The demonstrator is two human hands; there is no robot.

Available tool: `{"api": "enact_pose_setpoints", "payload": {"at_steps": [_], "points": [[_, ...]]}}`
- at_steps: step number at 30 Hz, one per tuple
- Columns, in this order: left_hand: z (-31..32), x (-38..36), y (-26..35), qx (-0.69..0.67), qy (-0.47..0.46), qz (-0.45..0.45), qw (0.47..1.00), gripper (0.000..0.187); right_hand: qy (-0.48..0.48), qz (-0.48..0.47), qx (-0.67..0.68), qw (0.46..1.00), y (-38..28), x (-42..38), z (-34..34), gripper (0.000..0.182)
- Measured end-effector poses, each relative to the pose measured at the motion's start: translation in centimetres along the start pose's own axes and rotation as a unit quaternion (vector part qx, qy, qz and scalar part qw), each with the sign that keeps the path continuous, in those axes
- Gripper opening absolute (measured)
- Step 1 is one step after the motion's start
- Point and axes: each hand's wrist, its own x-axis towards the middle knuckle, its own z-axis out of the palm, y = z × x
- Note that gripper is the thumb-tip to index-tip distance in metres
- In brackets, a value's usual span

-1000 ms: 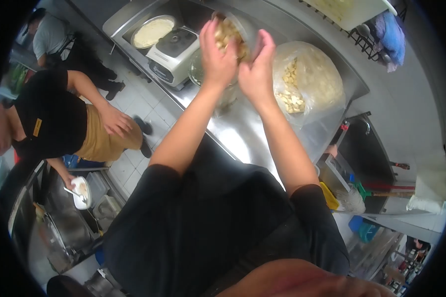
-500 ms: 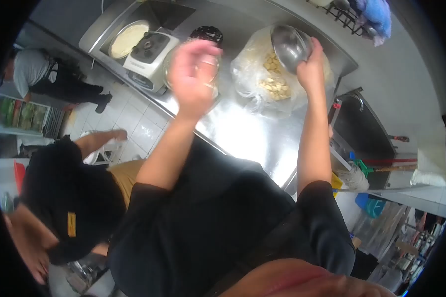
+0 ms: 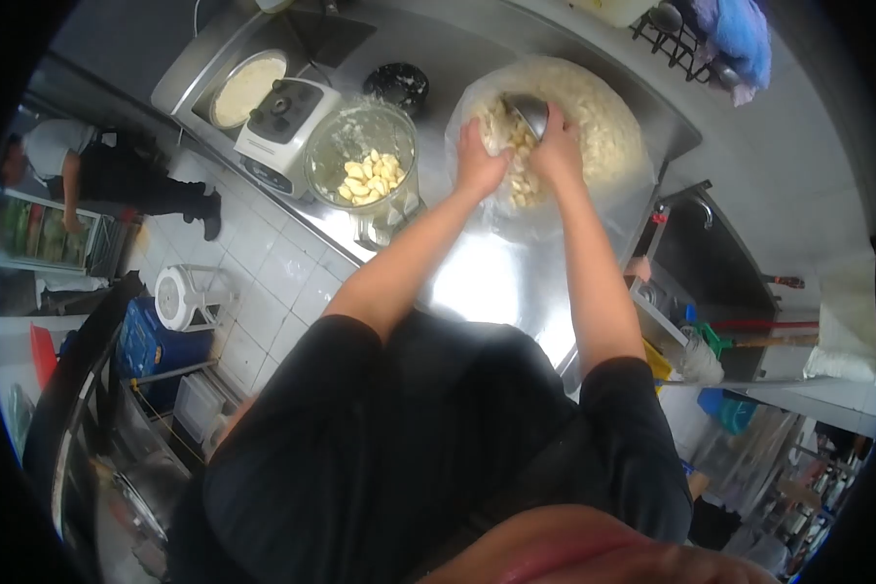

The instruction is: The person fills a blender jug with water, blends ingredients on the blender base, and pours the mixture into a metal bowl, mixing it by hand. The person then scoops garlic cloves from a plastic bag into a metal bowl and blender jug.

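Note:
A clear plastic bag (image 3: pixel 608 195) full of pale peeled garlic cloves (image 3: pixel 528 185) lies on the steel counter. My right hand (image 3: pixel 558 154) grips a small metal bowl (image 3: pixel 529 113), tilted down into the bag's mouth among the cloves. Beside it, my left hand (image 3: pixel 482 165) is closed on the bag's left edge; its fingertips are partly hidden by the plastic. Left of my hands stands a clear blender jar (image 3: pixel 316 156) with garlic cloves (image 3: pixel 372 178) in its bottom.
A white blender base (image 3: pixel 284 122) stands left of the jar, a black lid (image 3: pixel 397 88) behind it. Farther left is a round tub of pale paste (image 3: pixel 249 90). A sink (image 3: pixel 715 243) lies to the right. Another person (image 3: pixel 117 170) stands across the tiled floor.
My left hand has moved right from above the blender jar to the bag. My right hand has lowered the bowl into the bag. The nearby person at the left has left view.

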Motion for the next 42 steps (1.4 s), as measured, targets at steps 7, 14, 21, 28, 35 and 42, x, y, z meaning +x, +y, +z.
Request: {"api": "enact_pose_setpoints", "payload": {"at_steps": [7, 14, 21, 28, 35, 42], "points": [[0.5, -2.8, 1.0, 0.014, -0.01, 0.03, 0.999, 0.094, -0.029, -0.002, 0.096, 0.995, 0.3, -1.4, -2.0, 0.067], [0.9, -2.8, 5.3, 0.161, -0.018, -0.021, 0.987, 0.091, -0.099, 0.209, 0.442, 0.867, 0.3, -0.4, -3.2, 0.065], [2.6, -1.0, 7.6, 0.212, 0.024, 0.074, 0.974, 0.082, -0.113, 0.186, 0.451, 0.866, 1.2, -1.5, -2.9, 0.065], [2.5, -3.4, 10.3, 0.137, 0.008, 0.113, 0.984, 0.081, -0.009, 0.183, 0.573, 0.799, 0.2, -4.9, -4.6, 0.063], [-0.8, -6.2, 11.3, 0.051, 0.003, 0.119, 0.992, 0.087, 0.107, 0.149, 0.57, 0.801, -2.3, -10.6, -4.7, 0.089], [-10.7, -6.0, 15.8, -0.054, 0.117, 0.305, 0.944, 0.081, 0.118, -0.149, 0.569, 0.8, -13.0, -11.8, -8.4, 0.078]]}}
